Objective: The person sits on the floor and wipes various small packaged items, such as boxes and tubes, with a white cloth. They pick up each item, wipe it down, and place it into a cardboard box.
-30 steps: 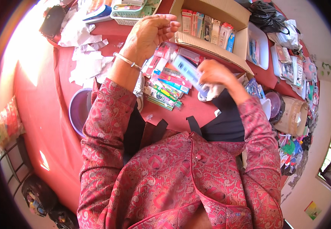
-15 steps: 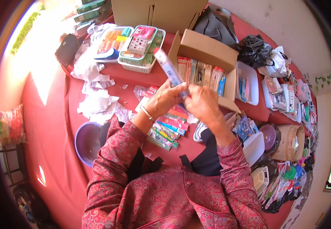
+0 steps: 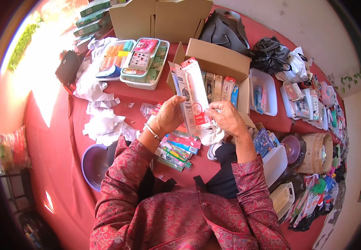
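Observation:
In front of me are two long flat packets, fanned slightly apart and held upright at a tilt. My left hand (image 3: 167, 116) is closed on the left edge of a clear packet with dark printing (image 3: 183, 91). The fingers of my right hand (image 3: 227, 118) pinch the lower right edge of a red-and-white packet (image 3: 196, 89), which overlaps the clear one. A crumpled white cloth (image 3: 212, 135) hangs just under my right hand; whether those fingers hold it too I cannot tell. Below lie several colourful stationery packs (image 3: 174, 152) on the red cloth.
Behind the packets, an open cardboard box (image 3: 226, 54) holds upright packets. White baskets (image 3: 147, 85) of small goods stand left of it, a clear bin (image 3: 272, 89) right. A purple basin (image 3: 92, 166) and torn white paper (image 3: 101, 125) lie left; a white tub (image 3: 274, 164) is right.
Half a second ago the packets were held together edge-on as one narrow stack. Now they are turned broad side toward me and spread apart, and my hands have moved apart.

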Demonstrator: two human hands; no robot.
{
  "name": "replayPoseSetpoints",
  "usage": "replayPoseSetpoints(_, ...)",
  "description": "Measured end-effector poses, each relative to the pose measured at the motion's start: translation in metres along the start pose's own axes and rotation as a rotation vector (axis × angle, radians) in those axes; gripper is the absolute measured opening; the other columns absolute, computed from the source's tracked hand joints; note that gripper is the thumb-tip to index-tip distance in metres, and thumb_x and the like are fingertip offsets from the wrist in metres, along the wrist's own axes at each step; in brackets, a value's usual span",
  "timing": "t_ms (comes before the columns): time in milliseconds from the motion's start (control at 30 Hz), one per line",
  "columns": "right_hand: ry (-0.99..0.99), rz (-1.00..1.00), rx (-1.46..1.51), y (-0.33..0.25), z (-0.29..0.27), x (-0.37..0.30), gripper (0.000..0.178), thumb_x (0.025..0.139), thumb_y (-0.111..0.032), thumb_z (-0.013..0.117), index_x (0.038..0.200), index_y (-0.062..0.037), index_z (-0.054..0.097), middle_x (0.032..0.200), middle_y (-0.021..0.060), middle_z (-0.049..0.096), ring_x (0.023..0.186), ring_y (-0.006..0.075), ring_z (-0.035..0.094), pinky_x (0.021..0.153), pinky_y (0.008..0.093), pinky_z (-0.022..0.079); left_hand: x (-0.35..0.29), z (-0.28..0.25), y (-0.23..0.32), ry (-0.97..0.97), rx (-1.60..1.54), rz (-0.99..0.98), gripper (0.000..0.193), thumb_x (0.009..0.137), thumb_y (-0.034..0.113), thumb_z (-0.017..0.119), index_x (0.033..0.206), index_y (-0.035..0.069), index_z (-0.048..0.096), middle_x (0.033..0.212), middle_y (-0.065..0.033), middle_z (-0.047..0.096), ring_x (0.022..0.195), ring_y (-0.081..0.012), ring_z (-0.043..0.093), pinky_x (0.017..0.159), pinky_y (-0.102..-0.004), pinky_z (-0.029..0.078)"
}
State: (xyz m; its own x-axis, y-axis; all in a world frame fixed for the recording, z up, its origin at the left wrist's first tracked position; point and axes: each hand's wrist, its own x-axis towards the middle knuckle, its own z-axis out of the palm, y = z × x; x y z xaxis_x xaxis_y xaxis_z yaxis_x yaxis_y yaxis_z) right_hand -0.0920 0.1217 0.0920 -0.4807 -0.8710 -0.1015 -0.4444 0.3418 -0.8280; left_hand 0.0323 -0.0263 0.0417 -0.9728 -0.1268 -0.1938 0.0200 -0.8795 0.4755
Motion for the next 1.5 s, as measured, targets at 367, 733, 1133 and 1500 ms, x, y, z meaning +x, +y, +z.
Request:
replayPoseSetpoints(367,0.092,-0.008,-0.033,-0.011,0.008,-0.009,0.023,0.075,-0.015,0.06,0.063,0.0028,0.053,0.051,-0.0006,0.047,0.051,0.005,0.041,0.046,0.0258,0.035,-0.006,-0.013,-0.001,-0.184,-0.27,0.013,0.046,0.071,0.017,0.052,0.115,0.003,0.049,0.109,-0.0126,0.058,0.1,-0.0285,0.055,0.092,-0.0438,0.039)
replayPoseSetpoints(733,-0.013,0.056,0.086,-0.01,0.016,-0.002,0.021,0.078,-0.013,0.057,0.063,0.0018,0.056,0.056,-0.0017,0.051,0.054,0.0048,0.044,0.049,0.0234,0.036,-0.009,-0.006,-0.001,0.002,-0.224,-0.014,0.05,0.077,0.027,0.043,0.12,0.001,0.046,0.115,-0.0167,0.055,0.099,-0.0301,0.057,0.089,-0.0449,0.043)
replayPoseSetpoints(1133,-0.163,0.202,0.301,-0.019,0.021,-0.01,0.028,0.084,-0.021,0.057,0.067,0.0009,0.06,0.06,-0.0019,0.053,0.055,0.005,0.046,0.049,0.0228,0.038,-0.017,0.005,0.002,-0.069,-0.065,0.106,0.049,0.078,0.002,0.055,0.123,-0.003,0.038,0.116,-0.0168,0.054,0.095,-0.026,0.059,0.083,-0.0407,0.05)
replayPoseSetpoints(1500,0.369,-0.747,-0.487,-0.029,0.036,0.023,0.006,0.074,-0.004,0.059,0.08,-0.0036,0.06,0.081,0.01,0.057,0.078,0.0263,0.055,0.071,0.0337,0.045,-0.031,0.011,-0.012,-0.068,0.135,-0.145,0.044,0.075,-0.008,0.054,0.117,0.001,0.042,0.106,-0.0157,0.057,0.094,-0.0292,0.061,0.079,-0.0381,0.052)
